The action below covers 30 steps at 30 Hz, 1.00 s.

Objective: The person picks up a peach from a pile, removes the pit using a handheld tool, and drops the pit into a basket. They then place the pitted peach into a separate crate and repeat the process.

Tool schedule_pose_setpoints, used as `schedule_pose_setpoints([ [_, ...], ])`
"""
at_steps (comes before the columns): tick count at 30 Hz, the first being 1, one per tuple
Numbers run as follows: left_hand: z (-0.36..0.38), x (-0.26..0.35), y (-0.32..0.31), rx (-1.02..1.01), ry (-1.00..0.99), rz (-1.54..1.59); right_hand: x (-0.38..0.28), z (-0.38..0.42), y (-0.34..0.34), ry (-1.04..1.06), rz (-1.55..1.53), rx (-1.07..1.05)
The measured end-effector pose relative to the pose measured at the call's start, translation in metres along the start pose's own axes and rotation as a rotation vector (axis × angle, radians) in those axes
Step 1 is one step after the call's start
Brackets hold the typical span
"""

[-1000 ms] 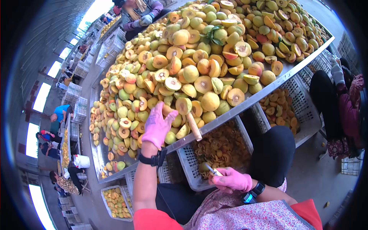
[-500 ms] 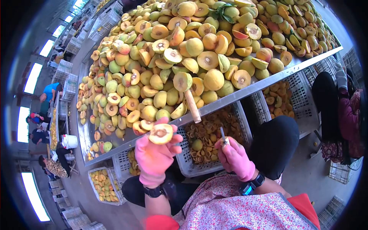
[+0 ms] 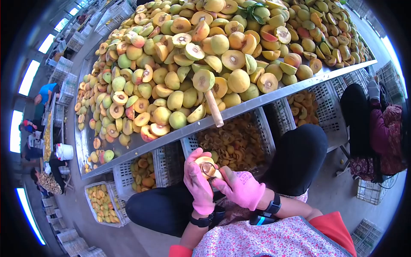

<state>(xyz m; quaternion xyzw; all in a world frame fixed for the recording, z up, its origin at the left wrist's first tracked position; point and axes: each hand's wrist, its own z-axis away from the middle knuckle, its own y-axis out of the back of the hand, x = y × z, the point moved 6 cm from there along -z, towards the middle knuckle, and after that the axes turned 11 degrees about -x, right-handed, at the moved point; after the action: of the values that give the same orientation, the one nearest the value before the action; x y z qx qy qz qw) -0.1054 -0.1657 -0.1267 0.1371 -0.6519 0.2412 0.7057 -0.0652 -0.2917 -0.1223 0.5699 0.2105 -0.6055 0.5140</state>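
My left hand (image 3: 198, 184), in a pink glove, holds a halved peach (image 3: 205, 165) cut side up above my lap. In its own pink glove, my right hand (image 3: 239, 187) presses a small pitting tool (image 3: 212, 176) into the peach's middle; the tool is mostly hidden between the hands. A large heap of whole and halved peaches (image 3: 205, 64) fills the metal table (image 3: 257, 103) in front of me. A wooden handle (image 3: 213, 108) sticks out over the table's edge.
White plastic crates under the table hold fruit: one straight ahead (image 3: 231, 143), one to the right (image 3: 312, 107), one to the left (image 3: 143, 171). A seated person (image 3: 376, 124) is at my right. Other workers (image 3: 43, 96) and stacked crates are far left.
My left hand picked a peach half from the table and brought it down to my lap. My right hand rose with the tool and met it at the fruit.
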Motion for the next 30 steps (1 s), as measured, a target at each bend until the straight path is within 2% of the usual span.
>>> schedule_pose_setpoints([
  [5, 0.005, 0.003, -0.009, 0.060, -0.099, -0.048, 0.003, 0.002, -0.001, -0.030, -0.036, 0.021],
  [11, 0.007, 0.010, -0.021, 0.037, -0.158, -0.172, 0.010, 0.002, 0.000, -0.052, -0.129, 0.008],
  [17, 0.002, 0.007, -0.021, 0.012, -0.139, -0.193, 0.014, -0.001, 0.004, 0.023, -0.479, -0.153],
  [19, -0.002, 0.009, -0.024, 0.011, -0.125, -0.204, 0.011, -0.001, 0.011, 0.010, -0.484, -0.140],
  [22, -0.011, 0.009, -0.026, -0.053, -0.123, -0.281, 0.016, -0.001, 0.018, -0.034, -0.405, -0.159],
  [24, -0.013, 0.004, -0.023, -0.032, 0.031, -0.095, 0.016, 0.001, 0.017, -0.074, -0.217, -0.129],
  [25, -0.014, 0.003, -0.025, -0.033, 0.030, -0.093, 0.015, 0.001, 0.017, -0.075, -0.215, -0.128],
  [30, -0.013, -0.004, -0.026, -0.020, 0.070, -0.088, 0.011, 0.001, 0.020, -0.018, 0.034, 0.044],
])
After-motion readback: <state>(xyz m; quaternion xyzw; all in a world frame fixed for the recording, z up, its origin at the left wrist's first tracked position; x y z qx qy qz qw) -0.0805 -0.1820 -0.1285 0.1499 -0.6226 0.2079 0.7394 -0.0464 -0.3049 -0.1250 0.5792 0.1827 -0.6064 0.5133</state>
